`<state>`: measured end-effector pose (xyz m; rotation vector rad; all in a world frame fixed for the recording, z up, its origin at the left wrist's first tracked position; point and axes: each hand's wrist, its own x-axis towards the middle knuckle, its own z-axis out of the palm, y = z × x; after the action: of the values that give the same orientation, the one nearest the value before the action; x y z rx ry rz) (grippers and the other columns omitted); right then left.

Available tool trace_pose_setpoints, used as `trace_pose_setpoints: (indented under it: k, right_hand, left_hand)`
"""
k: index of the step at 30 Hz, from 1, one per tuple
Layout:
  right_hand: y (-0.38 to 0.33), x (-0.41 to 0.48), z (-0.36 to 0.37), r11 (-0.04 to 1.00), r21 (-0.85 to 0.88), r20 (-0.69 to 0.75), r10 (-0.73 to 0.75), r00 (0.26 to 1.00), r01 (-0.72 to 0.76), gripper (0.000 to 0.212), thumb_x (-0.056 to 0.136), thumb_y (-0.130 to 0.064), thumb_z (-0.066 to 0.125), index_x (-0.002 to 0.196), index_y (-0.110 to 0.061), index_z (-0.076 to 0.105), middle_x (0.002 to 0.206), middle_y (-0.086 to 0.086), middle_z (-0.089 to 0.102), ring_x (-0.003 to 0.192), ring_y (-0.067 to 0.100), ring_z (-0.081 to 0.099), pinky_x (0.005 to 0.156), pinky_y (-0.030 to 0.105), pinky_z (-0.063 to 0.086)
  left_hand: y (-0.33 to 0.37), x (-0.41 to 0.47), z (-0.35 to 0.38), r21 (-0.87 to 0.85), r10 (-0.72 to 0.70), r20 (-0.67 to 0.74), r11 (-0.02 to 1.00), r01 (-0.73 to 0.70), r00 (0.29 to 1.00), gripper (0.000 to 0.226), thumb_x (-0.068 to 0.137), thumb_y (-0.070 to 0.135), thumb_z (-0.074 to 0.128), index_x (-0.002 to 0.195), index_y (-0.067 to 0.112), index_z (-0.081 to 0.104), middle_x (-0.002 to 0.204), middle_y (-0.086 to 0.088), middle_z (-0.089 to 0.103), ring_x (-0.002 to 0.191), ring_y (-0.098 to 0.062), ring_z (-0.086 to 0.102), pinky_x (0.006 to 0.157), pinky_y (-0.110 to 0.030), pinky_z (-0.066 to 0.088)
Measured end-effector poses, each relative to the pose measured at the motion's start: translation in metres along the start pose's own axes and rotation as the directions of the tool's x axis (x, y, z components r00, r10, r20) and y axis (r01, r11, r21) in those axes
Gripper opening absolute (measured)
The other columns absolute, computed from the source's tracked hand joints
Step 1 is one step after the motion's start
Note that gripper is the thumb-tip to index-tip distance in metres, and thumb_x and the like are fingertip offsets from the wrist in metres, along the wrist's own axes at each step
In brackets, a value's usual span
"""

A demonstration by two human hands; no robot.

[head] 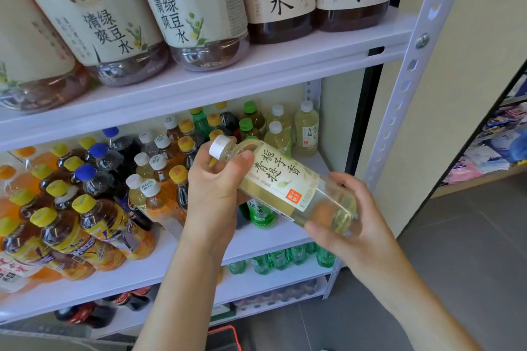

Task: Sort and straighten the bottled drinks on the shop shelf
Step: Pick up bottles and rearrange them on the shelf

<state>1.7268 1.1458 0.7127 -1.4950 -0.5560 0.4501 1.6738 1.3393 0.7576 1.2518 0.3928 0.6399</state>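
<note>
Before the middle shelf [256, 239], I hold a pale green-tea bottle [285, 185] tilted in both hands, cap up and to the left, label facing me. My right hand [356, 225] cups the base, fingers wrapped round the clear bottom; my left hand [214, 188] is closed on the neck, thumb pressed just under the white cap [219, 147]. The bottle is in the air, clear of the shelf board. Behind it, at the right end of the shelf, stand matching white-capped bottles [306, 128] with the same pale drink. That, I judge, is where this one belongs. To do it well I would bring it upright first, carry it over the green-labelled bottle [261, 215] standing near the shelf's front edge, and set it down in the bare spot beside its kind, label outward. Further left, yellow-capped tea bottles [85, 222] crowd close, so I would keep my left elbow in.
</note>
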Motion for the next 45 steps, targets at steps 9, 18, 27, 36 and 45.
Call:
trace_pose_setpoints:
  k: [9, 18, 27, 36, 45]
  right_hand:
    - [0.009, 0.001, 0.001, 0.816, 0.551, 0.122, 0.129, 0.984, -0.175, 0.048, 0.070, -0.028, 0.081, 0.114, -0.019, 0.064, 0.118, 0.014, 0.066, 0.099, 0.034, 0.069, 0.077, 0.037, 0.058]
    - [0.017, 0.005, -0.004, 0.872, 0.481, 0.031, 0.088, 0.996, -0.092, 0.073, 0.058, -0.036, 0.093, 0.121, -0.021, 0.060, 0.120, 0.012, 0.065, 0.112, 0.039, 0.062, 0.096, 0.051, 0.052]
    - [0.032, 0.014, -0.015, 0.885, 0.459, -0.001, 0.089, 0.996, -0.079, 0.082, 0.055, -0.028, 0.095, 0.128, -0.028, 0.057, 0.126, 0.008, 0.063, 0.114, 0.024, 0.062, 0.090, 0.028, 0.053]
    - [0.041, 0.018, -0.021, 0.902, 0.338, -0.006, 0.287, 0.958, -0.268, 0.079, 0.076, 0.000, 0.076, 0.144, -0.020, 0.042, 0.118, 0.001, 0.071, 0.114, 0.015, 0.065, 0.107, 0.039, 0.042]
    - [0.052, 0.028, -0.017, 0.738, 0.590, -0.072, 0.451, 0.889, -0.327, 0.037, 0.068, -0.019, 0.073, 0.102, -0.003, 0.072, 0.104, 0.014, 0.075, 0.105, 0.027, 0.069, 0.090, 0.033, 0.057]
  left_hand:
    - [0.006, 0.005, -0.002, -0.011, -0.110, 0.193, 0.993, 0.114, 0.975, 0.033, 0.087, 0.033, 0.057, 0.117, 0.019, 0.059, 0.118, -0.011, 0.070, 0.106, -0.028, 0.067, 0.086, -0.044, 0.052]
    - [0.000, 0.014, -0.003, 0.435, -0.038, 0.070, 0.901, 0.004, 0.997, 0.044, 0.090, 0.065, 0.045, 0.113, 0.033, 0.065, 0.103, 0.017, 0.072, 0.098, 0.003, 0.065, 0.084, -0.021, 0.049]
    - [-0.001, 0.022, -0.001, 0.442, 0.078, 0.158, 0.886, -0.141, 0.984, 0.034, 0.094, 0.037, 0.060, 0.093, 0.003, 0.066, 0.050, 0.013, 0.045, 0.042, -0.003, 0.033, 0.042, -0.015, 0.029]
    - [-0.006, 0.033, 0.002, 0.435, 0.080, 0.241, 0.882, -0.182, 0.967, 0.021, 0.090, 0.030, 0.058, 0.089, 0.011, 0.067, 0.051, 0.011, 0.042, 0.043, -0.007, 0.030, 0.042, -0.017, 0.027]
    - [-0.001, 0.041, 0.008, 0.485, 0.025, 0.358, 0.849, -0.209, 0.933, 0.026, 0.090, 0.037, 0.066, 0.098, 0.013, 0.068, 0.063, 0.012, 0.060, 0.054, -0.001, 0.052, 0.053, -0.014, 0.041]
